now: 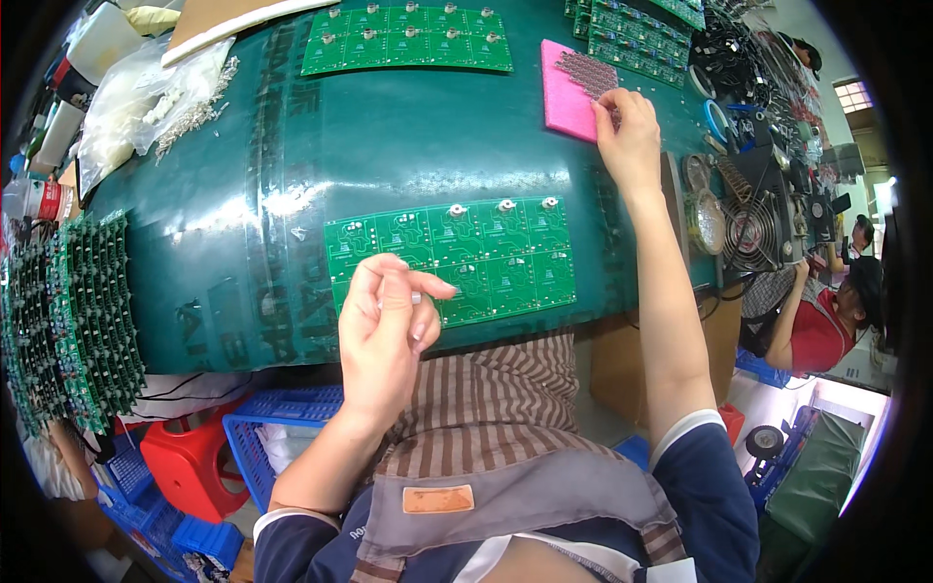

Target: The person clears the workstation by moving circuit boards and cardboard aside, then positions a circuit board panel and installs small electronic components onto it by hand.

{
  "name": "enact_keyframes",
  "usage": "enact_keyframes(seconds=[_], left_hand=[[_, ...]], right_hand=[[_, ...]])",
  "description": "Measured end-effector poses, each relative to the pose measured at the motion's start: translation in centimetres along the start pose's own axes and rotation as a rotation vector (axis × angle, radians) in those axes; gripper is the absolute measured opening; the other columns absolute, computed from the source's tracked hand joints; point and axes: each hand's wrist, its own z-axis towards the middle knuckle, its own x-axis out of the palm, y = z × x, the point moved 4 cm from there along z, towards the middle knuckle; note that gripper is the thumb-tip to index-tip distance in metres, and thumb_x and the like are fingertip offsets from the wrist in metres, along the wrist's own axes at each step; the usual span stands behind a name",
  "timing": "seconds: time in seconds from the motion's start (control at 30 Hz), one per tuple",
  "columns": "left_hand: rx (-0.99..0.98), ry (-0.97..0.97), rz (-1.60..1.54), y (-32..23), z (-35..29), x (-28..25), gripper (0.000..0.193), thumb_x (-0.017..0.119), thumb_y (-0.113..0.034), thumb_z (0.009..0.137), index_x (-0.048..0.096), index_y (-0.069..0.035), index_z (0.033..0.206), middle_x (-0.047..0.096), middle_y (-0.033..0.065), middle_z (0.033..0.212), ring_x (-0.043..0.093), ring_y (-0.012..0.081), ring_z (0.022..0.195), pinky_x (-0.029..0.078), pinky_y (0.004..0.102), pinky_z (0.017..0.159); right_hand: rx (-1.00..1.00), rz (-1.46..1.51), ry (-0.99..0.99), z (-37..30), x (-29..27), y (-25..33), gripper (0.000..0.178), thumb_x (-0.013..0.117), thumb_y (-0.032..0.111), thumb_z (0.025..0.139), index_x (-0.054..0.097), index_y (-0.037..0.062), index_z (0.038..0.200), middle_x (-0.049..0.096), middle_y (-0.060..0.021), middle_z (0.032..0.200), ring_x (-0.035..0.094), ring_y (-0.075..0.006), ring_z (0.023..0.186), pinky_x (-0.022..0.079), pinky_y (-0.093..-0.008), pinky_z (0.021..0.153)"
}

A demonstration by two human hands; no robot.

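Observation:
In front of me lies a green circuit board panel (501, 262) on the green mat. Three small round metal parts stand along its far edge at the right. My left hand (384, 311) is over the board's left half, its fingers curled around a small whitish part (414, 297). My right hand (630, 126) reaches to the far right, thumb and forefinger together at a pink foam block (566, 102). Rows of small metal parts (586, 72) stick up from that foam. What the right fingertips pinch, if anything, is hidden.
Another green panel (408, 41) with several metal parts lies at the far side. Populated boards are stacked at the left (92, 321) and far right (637, 44). A plastic bag (121, 121) with loose metal parts lies far left. A fan (753, 233) stands right; a co-worker (826, 321) sits beyond.

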Motion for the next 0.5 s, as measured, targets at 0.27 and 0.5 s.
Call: enact_keyframes(seconds=[0.27,0.5], left_hand=[[-0.326,-0.004,-0.292,0.0,0.0,0.3,0.028,0.050,-0.024,0.092,0.052,-0.002,0.110,0.054,0.0024,0.087,0.034,0.0044,0.057,0.030,0.0166,0.048],[-0.363,-0.016,-0.275,0.3,0.2,0.9,0.026,0.052,-0.021,0.091,0.054,-0.002,0.109,0.054,0.0024,0.088,0.035,0.0044,0.058,0.030,0.0168,0.049]], right_hand=[[0.001,-0.021,0.023,-0.2,-0.1,0.3,0.007,0.063,0.005,0.075,0.057,0.0024,0.078,0.056,-0.0127,0.079,0.053,-0.0313,0.081,0.044,-0.0403,0.072],[0.013,-0.133,-0.035,0.0,-1.7,1.2,0.007,0.062,0.005,0.077,0.057,0.0029,0.081,0.059,-0.0139,0.081,0.055,-0.0313,0.080,0.045,-0.0378,0.073]])
